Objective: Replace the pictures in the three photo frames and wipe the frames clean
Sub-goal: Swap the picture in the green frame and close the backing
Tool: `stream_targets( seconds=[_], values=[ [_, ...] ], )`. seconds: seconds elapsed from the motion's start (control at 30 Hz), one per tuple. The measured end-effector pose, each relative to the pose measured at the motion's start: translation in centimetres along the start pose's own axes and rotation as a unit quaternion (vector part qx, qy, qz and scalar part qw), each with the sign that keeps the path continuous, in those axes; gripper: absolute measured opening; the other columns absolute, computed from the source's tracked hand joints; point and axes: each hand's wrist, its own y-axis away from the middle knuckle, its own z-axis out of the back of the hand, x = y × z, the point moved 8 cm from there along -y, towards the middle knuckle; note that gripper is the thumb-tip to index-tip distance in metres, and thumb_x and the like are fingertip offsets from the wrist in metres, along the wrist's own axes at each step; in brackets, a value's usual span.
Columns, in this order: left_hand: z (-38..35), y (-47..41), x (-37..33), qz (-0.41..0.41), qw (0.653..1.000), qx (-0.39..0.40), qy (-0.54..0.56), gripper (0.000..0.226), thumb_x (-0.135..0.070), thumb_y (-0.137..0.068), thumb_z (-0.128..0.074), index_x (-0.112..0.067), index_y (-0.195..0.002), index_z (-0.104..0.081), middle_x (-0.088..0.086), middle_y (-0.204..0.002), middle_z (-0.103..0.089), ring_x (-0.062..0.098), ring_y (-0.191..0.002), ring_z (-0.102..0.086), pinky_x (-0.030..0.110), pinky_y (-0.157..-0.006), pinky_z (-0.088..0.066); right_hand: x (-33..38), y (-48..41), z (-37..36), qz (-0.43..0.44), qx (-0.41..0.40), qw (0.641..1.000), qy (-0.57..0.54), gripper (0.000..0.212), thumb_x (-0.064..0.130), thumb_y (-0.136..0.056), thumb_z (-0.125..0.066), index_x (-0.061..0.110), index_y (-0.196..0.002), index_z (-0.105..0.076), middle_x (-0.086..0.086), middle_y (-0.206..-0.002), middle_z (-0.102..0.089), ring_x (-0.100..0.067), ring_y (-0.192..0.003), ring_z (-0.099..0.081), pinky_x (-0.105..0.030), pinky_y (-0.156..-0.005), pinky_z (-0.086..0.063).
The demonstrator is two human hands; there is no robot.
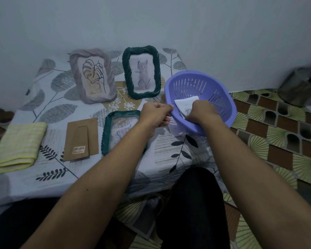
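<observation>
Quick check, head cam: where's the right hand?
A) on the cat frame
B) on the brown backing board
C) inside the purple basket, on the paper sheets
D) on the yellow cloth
C: the right hand is inside the purple basket, fingers curled on the paper sheets; the left hand grips the basket's rim.

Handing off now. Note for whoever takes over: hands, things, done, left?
Left hand grips the rim of the purple basket. Right hand is inside it, fingers curled on the loose pictures.
Grey frame and one green frame stand at the back, pictures in.
Second green frame lies flat, backing board off beside it.
Folded cloth lies far left.
Done: flat frame opened.
Left: fit its picture, close it, wipe. Cannot tell whether the standing frames are finished.
</observation>
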Motion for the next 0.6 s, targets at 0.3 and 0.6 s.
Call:
stream_targets(
  seconds=[0.3,0.6],
  values=[
    [0.1,0.1,0.0,0.004,1.0,0.002,0.002,0.013,-0.013,-0.089,-0.073,-0.007,-0.08,-0.065,0.007,-0.068,-0.065,0.013,-0.049,-0.055,0.024,-0.05,-0.051,-0.3,-0.1,0.3,-0.013,-0.009,1.0,-0.011,0.019,0.016,-0.081,-0.071,0.007,-0.083,-0.054,-0.009,-0.076,-0.052,-0.032,-0.075,-0.054,-0.036,-0.065,-0.044],
    [0.8,0.8,-0.4,-0.011,1.0,0.009,-0.013,0.021,-0.027,-0.09,-0.074,-0.009,-0.088,-0.065,0.006,-0.074,-0.066,0.012,-0.049,-0.053,0.023,-0.047,-0.049,2.6,2.5,4.5,0.031,-0.195,0.98,0.001,0.028,0.031,-0.09,-0.064,0.012,-0.073,-0.054,-0.007,-0.067,-0.051,-0.031,-0.061,-0.049,-0.029,-0.052,-0.031]
  ],
)
